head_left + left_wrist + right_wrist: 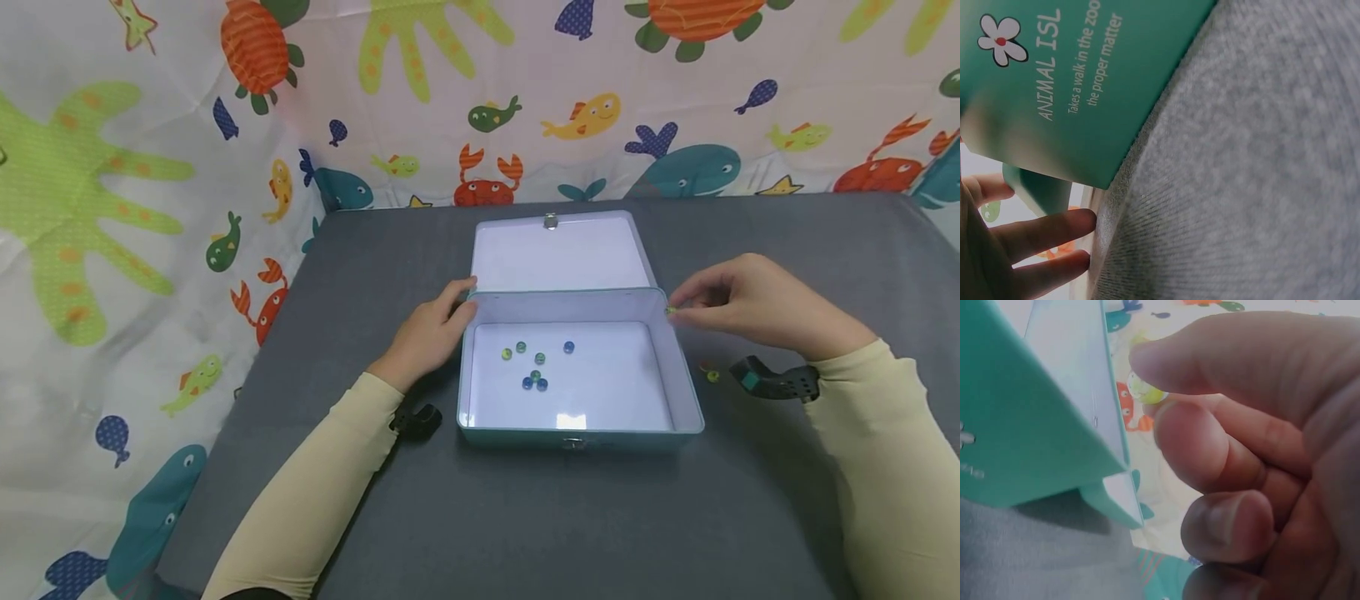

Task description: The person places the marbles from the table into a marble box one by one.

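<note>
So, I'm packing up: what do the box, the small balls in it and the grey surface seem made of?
Box: probably painted metal; smooth green outside, thin rim, bright reflection on its pale floor.
Small balls: likely glass, possibly clear plastic; shiny and translucent-looking.
Grey surface: seemingly woven cloth; matte, with a fine ribbed grain in the left wrist view.

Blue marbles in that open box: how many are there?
3: one blue marble farthest right; a second and a third nearest the front, beside a green marble. The front of the box might hide more.
</note>
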Demonstrator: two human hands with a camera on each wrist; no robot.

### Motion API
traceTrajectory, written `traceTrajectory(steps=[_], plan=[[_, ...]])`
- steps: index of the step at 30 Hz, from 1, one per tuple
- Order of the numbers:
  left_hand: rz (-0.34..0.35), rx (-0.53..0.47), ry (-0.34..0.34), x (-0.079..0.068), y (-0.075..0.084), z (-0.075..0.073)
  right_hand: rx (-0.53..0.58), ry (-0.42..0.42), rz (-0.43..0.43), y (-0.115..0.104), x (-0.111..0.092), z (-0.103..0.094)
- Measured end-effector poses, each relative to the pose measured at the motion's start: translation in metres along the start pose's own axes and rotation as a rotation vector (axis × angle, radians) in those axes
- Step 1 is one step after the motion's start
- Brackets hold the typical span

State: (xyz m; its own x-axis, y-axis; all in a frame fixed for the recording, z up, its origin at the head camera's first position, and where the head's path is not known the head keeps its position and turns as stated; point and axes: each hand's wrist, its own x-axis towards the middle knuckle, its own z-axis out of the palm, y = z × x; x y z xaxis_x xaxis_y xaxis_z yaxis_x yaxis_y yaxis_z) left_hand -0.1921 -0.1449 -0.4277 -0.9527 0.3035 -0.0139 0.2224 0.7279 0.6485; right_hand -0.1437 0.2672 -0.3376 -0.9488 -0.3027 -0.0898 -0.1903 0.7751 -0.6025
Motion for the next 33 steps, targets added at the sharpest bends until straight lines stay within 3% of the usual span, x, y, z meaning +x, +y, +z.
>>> traceTrajectory(steps=[33], plan=[[0.0, -0.003, -0.001, 0.0, -0.002, -0.001, 0.024, -0.071, -0.12, -0.042, 0.032, 0.021]])
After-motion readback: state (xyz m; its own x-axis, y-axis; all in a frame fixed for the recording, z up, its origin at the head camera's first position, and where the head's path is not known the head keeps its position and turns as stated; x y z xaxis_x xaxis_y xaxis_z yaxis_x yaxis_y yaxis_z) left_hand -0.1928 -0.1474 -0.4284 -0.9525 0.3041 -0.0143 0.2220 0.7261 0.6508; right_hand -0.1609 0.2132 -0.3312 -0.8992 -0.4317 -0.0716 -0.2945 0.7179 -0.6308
